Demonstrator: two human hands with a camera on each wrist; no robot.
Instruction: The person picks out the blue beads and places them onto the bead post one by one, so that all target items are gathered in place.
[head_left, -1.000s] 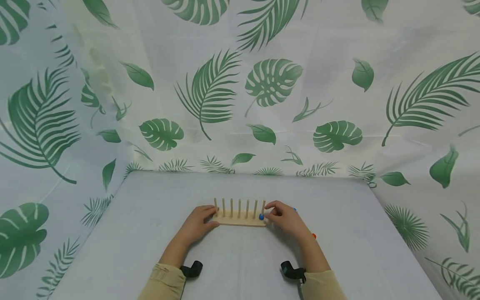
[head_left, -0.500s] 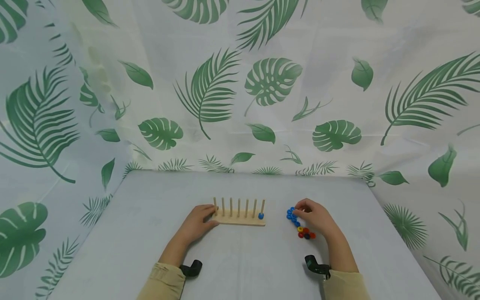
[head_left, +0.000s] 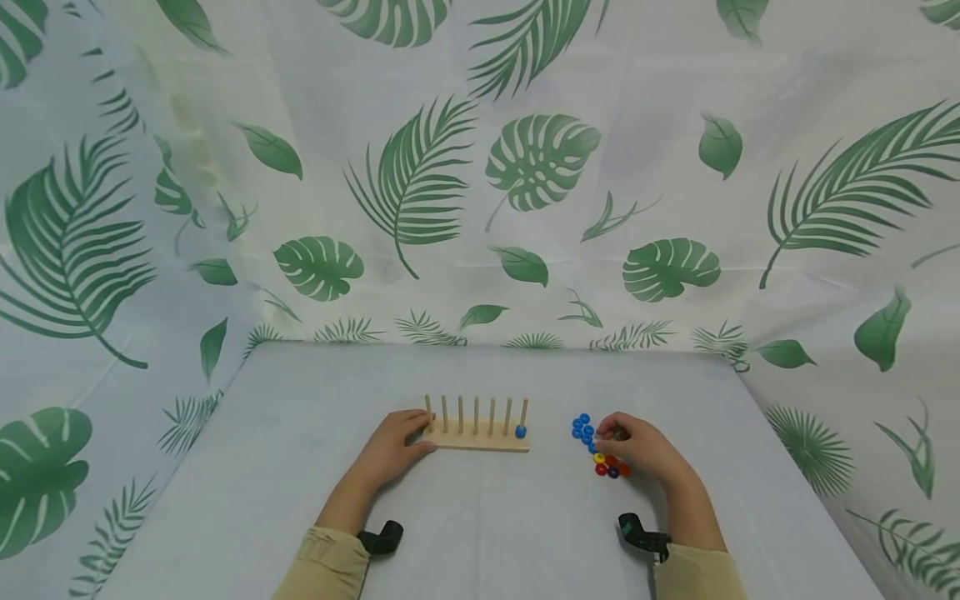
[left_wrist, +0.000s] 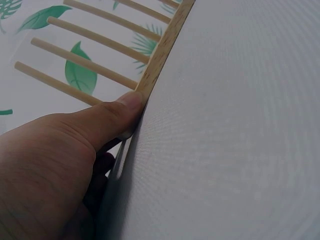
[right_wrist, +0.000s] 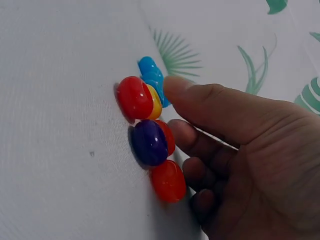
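Our left hand [head_left: 395, 444] grips the pale wooden pegboard [head_left: 480, 442]; our right hand [head_left: 637, 443], hold unclear, should pinch one glossy blue ring-shaped bead [head_left: 587, 440] squarely.

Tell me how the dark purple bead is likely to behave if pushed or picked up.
The dark purple bead has a glossy surface, so it may feel slippery. Its rounded sides suggest it could roll if stood on edge. Red beads sit close beside it, so a push would probably nudge them too.
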